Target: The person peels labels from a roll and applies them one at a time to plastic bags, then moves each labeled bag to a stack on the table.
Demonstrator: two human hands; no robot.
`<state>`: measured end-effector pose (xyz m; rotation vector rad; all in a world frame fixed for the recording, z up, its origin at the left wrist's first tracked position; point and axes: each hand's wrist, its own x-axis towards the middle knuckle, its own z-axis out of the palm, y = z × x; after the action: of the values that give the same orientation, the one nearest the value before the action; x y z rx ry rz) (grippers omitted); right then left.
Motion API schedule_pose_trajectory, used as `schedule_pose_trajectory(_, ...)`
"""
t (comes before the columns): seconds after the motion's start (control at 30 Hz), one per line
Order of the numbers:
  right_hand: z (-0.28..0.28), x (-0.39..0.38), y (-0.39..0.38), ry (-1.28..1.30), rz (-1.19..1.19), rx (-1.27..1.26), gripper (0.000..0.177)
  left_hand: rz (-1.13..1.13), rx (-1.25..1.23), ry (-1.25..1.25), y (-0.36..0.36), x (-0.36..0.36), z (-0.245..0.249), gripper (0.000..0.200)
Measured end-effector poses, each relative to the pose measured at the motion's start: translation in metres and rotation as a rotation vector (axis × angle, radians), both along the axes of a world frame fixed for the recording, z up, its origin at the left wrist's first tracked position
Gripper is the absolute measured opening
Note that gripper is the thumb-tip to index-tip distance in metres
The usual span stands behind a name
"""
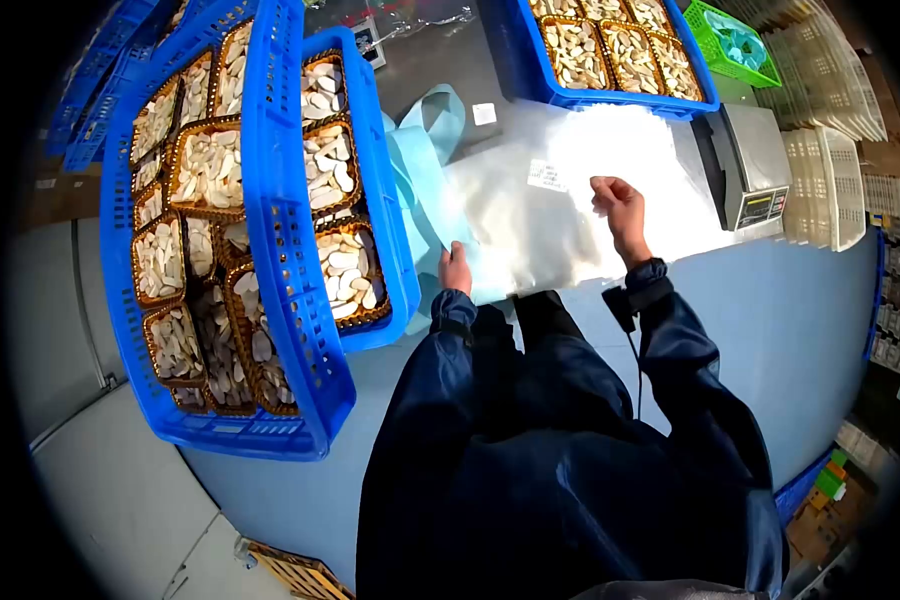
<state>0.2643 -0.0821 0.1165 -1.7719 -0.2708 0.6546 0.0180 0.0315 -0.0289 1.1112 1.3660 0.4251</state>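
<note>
My left hand (455, 271) is at the right edge of a light blue non-woven bag (415, 165), its fingers closed around that edge with the thumb on top. The bag lies loosely on the table with one handle loop spread out at the back. Over a stack of clear plastic bags (505, 215), my right hand (622, 212) is raised with its fingers curled into a pinch. Whether anything is between those fingertips cannot be made out in the glare. A white printed label (547, 175) lies on the plastic just left of the right hand.
Blue crates (315, 400) at the left hold brown trays of sliced mushrooms (208, 168). Another blue crate (620, 100) of such trays stands at the back. To the right are a weighing scale (755, 165), a green basket (735, 70) and stacked white crates (820, 190).
</note>
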Motion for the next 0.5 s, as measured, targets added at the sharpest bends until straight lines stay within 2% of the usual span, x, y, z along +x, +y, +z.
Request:
schedule_pose_trajectory(0.07,0.011,0.006,-0.007,-0.025,0.014,-0.063,0.024,-0.005,-0.026,-0.043,0.002,-0.002,-0.018,0.050)
schedule_pose_trajectory(0.1,0.006,0.004,-0.010,-0.045,0.048,-0.075,0.023,0.006,-0.046,-0.078,0.004,0.001,-0.003,0.049)
schedule_pose_trajectory(0.13,-0.003,-0.001,-0.009,-0.088,0.065,-0.107,0.022,0.093,0.075,-0.096,-0.002,0.005,0.012,0.045)
schedule_pose_trajectory(0.17,-0.013,-0.008,-0.006,-0.128,0.084,-0.135,0.022,0.098,0.078,-0.089,0.001,0.000,0.027,0.045)
schedule_pose_trajectory(0.2,-0.018,-0.015,-0.003,-0.236,0.092,-0.130,0.020,0.136,-0.132,-0.237,0.005,-0.005,0.051,0.041)
schedule_pose_trajectory(0.23,-0.016,-0.035,0.010,-0.474,0.116,-0.153,0.018,0.172,-0.337,-0.374,0.011,-0.013,0.071,0.037)
schedule_pose_trajectory(0.3,-0.024,-0.048,0.020,-0.331,0.098,-0.235,0.018,0.162,-0.333,-0.333,0.017,-0.025,0.093,0.035)
schedule_pose_trajectory(0.33,-0.041,-0.050,0.020,-0.439,0.157,-0.318,0.020,0.112,-0.359,-0.351,0.018,-0.026,0.096,0.034)
schedule_pose_trajectory(0.37,-0.045,-0.053,0.020,-0.434,0.163,-0.313,0.020,0.060,-0.385,-0.372,0.017,-0.026,0.095,0.034)
schedule_pose_trajectory(0.4,-0.047,-0.055,0.018,-0.493,0.127,-0.300,0.022,0.045,-0.330,-0.343,0.012,-0.027,0.065,0.034)
schedule_pose_trajectory(0.43,-0.043,-0.056,0.020,-0.559,0.088,-0.286,0.024,0.027,-0.276,-0.321,0.011,-0.017,0.061,0.035)
schedule_pose_trajectory(0.47,-0.033,-0.056,0.018,-0.501,0.047,-0.332,0.026,-0.015,-0.246,-0.288,0.007,-0.014,0.058,0.035)
schedule_pose_trajectory(0.5,-0.032,-0.052,0.013,-0.519,0.036,-0.296,0.028,0.025,-0.341,-0.410,-0.001,-0.013,0.056,0.035)
